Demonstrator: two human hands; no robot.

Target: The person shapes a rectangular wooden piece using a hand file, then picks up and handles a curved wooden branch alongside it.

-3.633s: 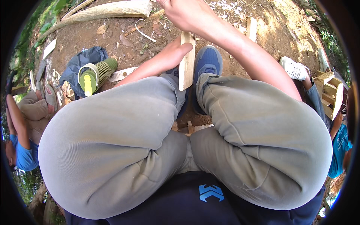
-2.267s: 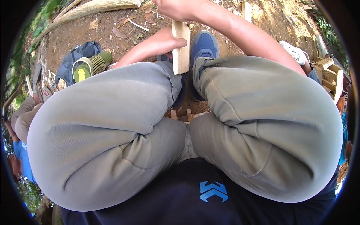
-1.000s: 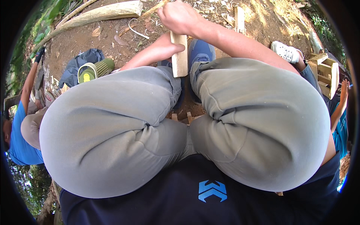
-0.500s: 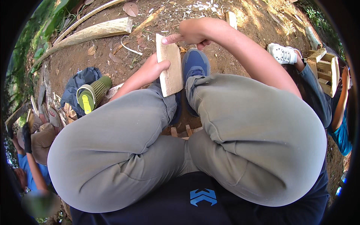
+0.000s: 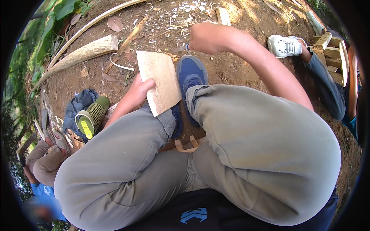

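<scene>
My left hand (image 5: 138, 91) is closed on the near-left edge of a pale rough-sawn wooden board (image 5: 161, 79), its thumb lying over the front face. The board tilts upright in front of my left shin, its broad face toward me. Beyond my blue shoe (image 5: 192, 72), my right hand (image 5: 207, 38) forms a fist. A thin grey blade (image 5: 179, 49) with a blue part against the fist sticks out to the left, toward the board but apart from it. The fist hides the handle, so I cannot tell the exact kind of tool.
A green bottle (image 5: 92, 115) leans by a dark bag (image 5: 79, 106) at left. A curved timber (image 5: 83, 54) and a short wood block (image 5: 222, 16) lie on dirt with shavings. At right sit a person's white clog (image 5: 284, 46) and a wooden frame (image 5: 334, 54). Another person sits at far left.
My right index finger has left the board's upper edge and curled in; the hand now shows a blade. The board has moved left and nearer, turning its broad face more toward me.
</scene>
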